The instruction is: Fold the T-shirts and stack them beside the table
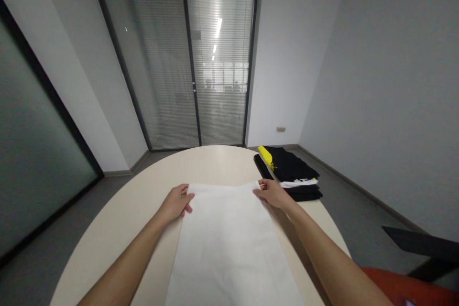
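Note:
A white cloth (pixel 229 239), perhaps a garment, lies stretched out along the table towards me, its near end running out of view. My left hand (pixel 177 201) pinches its far left corner between thumb and fingers. At the far right corner, my right hand (pixel 270 192) grips the fabric in the same way. The far edge between the hands is nearly straight, with a slight sag. Just beyond my right hand sits a stack of folded clothes (pixel 292 162), mostly black, with a white layer and a yellow piece showing.
The round cream table (pixel 122 229) fills the foreground. Right of it stand a red-orange seat (pixel 401 284) and a black armrest-like part (pixel 423 244). Behind the table are a glass partition with blinds (pixel 165 71) and a white wall (pixel 287 57) with a socket (pixel 280 129).

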{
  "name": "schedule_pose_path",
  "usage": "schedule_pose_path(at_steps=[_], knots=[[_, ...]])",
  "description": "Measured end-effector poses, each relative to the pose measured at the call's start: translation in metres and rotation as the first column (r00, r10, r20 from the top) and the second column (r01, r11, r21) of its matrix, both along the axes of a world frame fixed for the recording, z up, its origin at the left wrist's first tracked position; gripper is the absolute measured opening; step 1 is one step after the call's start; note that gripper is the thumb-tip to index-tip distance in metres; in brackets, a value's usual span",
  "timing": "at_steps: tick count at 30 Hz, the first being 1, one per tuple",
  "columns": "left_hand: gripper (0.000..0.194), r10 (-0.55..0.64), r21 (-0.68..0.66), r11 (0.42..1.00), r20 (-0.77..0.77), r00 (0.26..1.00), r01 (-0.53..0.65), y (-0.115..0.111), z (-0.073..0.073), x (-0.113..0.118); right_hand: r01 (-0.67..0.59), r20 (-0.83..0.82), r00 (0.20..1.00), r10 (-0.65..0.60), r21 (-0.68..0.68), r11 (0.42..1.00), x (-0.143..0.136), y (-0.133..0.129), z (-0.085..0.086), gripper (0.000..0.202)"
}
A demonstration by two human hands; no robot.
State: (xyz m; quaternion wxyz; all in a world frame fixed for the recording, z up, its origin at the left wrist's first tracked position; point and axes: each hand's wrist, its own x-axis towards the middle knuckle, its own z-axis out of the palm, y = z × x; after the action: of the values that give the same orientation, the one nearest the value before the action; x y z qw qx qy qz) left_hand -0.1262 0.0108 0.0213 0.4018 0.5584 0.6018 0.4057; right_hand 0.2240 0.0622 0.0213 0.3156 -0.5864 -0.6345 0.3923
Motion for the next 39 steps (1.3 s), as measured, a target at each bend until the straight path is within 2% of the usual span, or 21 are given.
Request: schedule_pose_path(at_steps=[3, 6, 8, 11, 16, 20, 25, 28, 35, 37, 39], knots=[[0.033, 0.022, -0.061, 0.998, 0.097, 0.995, -0.016, -0.001, 0.004, 0.002, 0.049, -0.149, 0.987, -0.064, -0.099, 0.994, -0.002, -0.006, 0.004, 0.021], [0.032, 0.044, -0.113, 0.993, 0.167, 0.985, -0.025, -0.006, 0.006, 0.0, 0.048, -0.331, 0.936, -0.119, -0.215, 0.975, -0.004, -0.013, 0.01, 0.037], [0.036, 0.079, -0.157, 0.987, 0.254, 0.964, -0.04, -0.009, 0.008, -0.001, 0.035, -0.415, 0.9, -0.137, -0.244, 0.969, -0.005, -0.015, 0.013, 0.041], [0.038, 0.155, -0.193, 0.977, 0.36, 0.92, -0.089, -0.011, 0.011, 0.001, 0.014, -0.497, 0.858, -0.129, -0.229, 0.973, -0.007, -0.014, 0.014, 0.035], [0.014, 0.203, -0.103, 0.979, 0.436, 0.877, -0.175, -0.006, 0.016, 0.008, 0.021, -0.586, 0.808, -0.051, -0.059, 0.998, -0.015, -0.005, 0.007, 0.029], [0.003, 0.157, -0.098, 0.987, 0.518, 0.841, -0.124, -0.004, 0.017, 0.008, 0.029, -0.601, 0.799, -0.029, -0.009, 1.0, -0.016, -0.001, 0.003, 0.03], [0.015, 0.155, -0.176, 0.983, 0.611, 0.776, -0.057, -0.006, 0.019, 0.003, -0.065, -0.629, 0.777, 0.005, -0.072, 0.995, -0.01, -0.005, 0.007, 0.033], [0.02, 0.134, -0.143, 0.988, 0.641, 0.756, -0.053, -0.006, 0.026, 0.002, -0.088, -0.636, 0.769, 0.062, -0.008, 0.996, -0.013, -0.005, 0.012, 0.031], [0.041, -0.059, 0.083, 0.996, 0.573, 0.817, 0.014, -0.012, 0.04, -0.001, -0.092, -0.701, 0.694, 0.165, 0.141, 0.986, -0.013, -0.013, 0.032, 0.03], [0.045, -0.11, 0.093, 0.993, 0.56, 0.821, 0.07, -0.017, 0.042, -0.006, -0.153, -0.695, 0.684, 0.221, 0.159, 0.975, -0.006, -0.019, 0.038, 0.03], [0.047, -0.163, 0.07, 0.986, 0.54, 0.826, 0.148, -0.024, 0.045, -0.014, -0.266, -0.668, 0.685, 0.291, 0.143, 0.953, 0.004, -0.026, 0.044, 0.031]])
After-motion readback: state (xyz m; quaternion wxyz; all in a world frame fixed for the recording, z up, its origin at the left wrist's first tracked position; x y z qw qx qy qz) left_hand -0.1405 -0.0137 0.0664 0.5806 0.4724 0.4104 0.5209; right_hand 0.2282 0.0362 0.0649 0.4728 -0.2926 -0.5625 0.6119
